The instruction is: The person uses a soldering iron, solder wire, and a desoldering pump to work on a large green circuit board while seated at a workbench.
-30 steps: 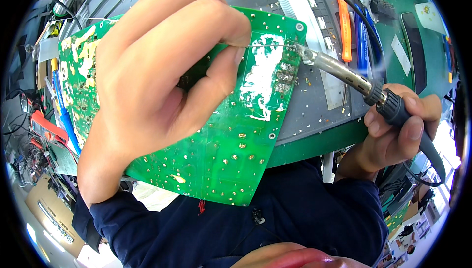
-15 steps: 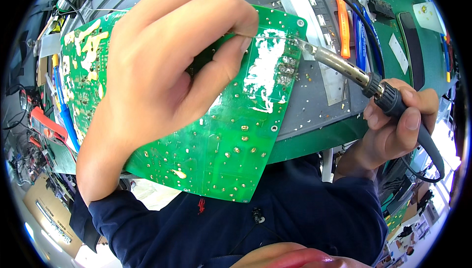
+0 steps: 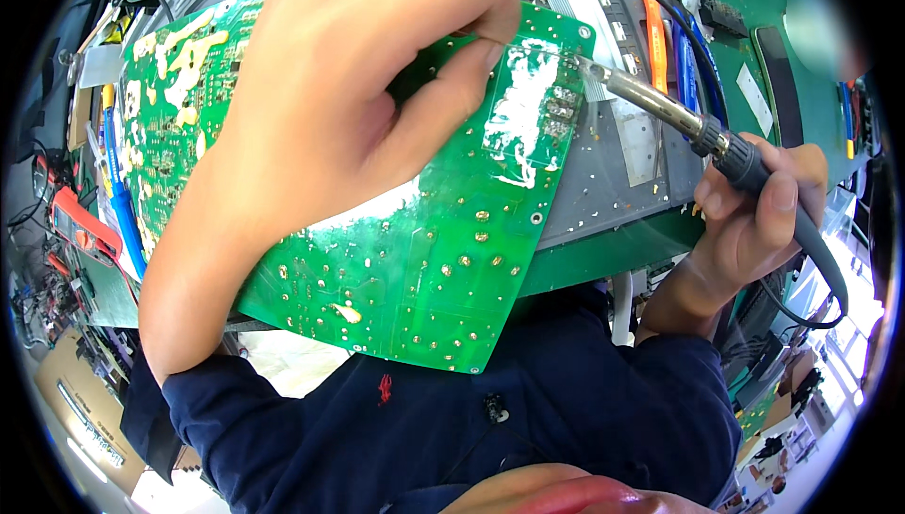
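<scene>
A large green circuit board [image 3: 396, 316] lies solder side up, tilted over the bench edge against my dark shirt. White paste covers a patch [image 3: 523, 104] near its far right corner, beside several solder-coated pads [image 3: 561, 111]. My left hand [image 3: 320, 118] hovers over the board, thumb and forefinger pinching a thin solder wire [image 3: 537, 50] that stretches toward the pads. From the right, my right hand [image 3: 768, 208] grips a soldering iron [image 3: 660, 106] by its dark handle. Its tip meets the board area near the wire's end; exact contact is too small to tell.
Orange-handled [image 3: 656, 43] and blue-handled tools [image 3: 685, 66] lie beyond the iron, near its black cable. A dark flat slab [image 3: 781, 81] rests at far right. At left are a red meter [image 3: 85, 224] and a blue pen-like tool [image 3: 124, 222]. Crumbs dot the grey mat [image 3: 603, 170].
The board and my left hand have shifted slightly up and to the right in view. The iron's tip has moved slightly up with them. Both grips are unchanged.
</scene>
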### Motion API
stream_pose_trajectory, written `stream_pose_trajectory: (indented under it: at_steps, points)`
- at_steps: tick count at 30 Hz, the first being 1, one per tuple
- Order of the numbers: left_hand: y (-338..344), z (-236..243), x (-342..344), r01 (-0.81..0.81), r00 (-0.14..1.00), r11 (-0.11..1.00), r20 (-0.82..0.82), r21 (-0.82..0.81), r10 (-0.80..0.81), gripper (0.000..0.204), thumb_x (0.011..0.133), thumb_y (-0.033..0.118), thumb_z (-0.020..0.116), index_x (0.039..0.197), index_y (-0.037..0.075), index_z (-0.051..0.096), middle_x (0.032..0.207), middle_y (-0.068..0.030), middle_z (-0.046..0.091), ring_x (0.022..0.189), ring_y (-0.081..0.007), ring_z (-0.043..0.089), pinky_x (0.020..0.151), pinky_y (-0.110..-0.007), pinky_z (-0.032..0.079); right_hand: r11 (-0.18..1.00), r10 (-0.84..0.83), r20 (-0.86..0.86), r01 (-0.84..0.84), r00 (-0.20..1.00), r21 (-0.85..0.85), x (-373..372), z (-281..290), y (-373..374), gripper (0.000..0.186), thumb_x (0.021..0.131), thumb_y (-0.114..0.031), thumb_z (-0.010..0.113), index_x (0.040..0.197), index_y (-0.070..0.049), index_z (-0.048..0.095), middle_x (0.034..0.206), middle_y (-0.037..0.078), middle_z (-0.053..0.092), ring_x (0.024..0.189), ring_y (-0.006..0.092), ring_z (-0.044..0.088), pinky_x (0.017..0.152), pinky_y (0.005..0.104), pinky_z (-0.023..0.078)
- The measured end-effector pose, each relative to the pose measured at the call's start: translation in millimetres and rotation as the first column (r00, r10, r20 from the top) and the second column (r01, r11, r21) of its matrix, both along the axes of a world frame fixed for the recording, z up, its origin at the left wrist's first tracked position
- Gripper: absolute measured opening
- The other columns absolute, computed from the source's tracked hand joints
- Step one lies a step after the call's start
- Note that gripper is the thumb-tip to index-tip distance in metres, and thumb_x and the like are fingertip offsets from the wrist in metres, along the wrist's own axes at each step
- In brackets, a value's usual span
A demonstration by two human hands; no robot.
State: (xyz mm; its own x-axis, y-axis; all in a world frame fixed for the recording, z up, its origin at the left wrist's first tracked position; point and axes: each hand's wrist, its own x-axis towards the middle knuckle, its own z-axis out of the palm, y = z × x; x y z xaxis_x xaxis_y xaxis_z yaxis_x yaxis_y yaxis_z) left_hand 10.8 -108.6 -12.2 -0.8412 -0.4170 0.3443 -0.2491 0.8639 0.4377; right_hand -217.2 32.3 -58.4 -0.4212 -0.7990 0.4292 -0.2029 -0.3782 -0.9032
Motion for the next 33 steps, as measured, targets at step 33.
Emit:
stream_pose_trajectory:
  at_steps: [33]
  points:
    - [-9,-11,8,0.036,0.991,0.993,-0.125,-0.114,-0.050,0.024,0.070,0.005,0.056,0.093,0.002,0.051,0.086,-0.0147,0.051,0.085,-0.0332,0.051,0.074,-0.040,0.043,0.998,-0.029,0.033,0.028,0.999,0.047,0,4,-2,0.015,0.087,-0.009,0.054,0.081,0.004,0.054,0.057,0.012,0.055,0.045,0.0141,0.053,0.045,0.0237,0.043]
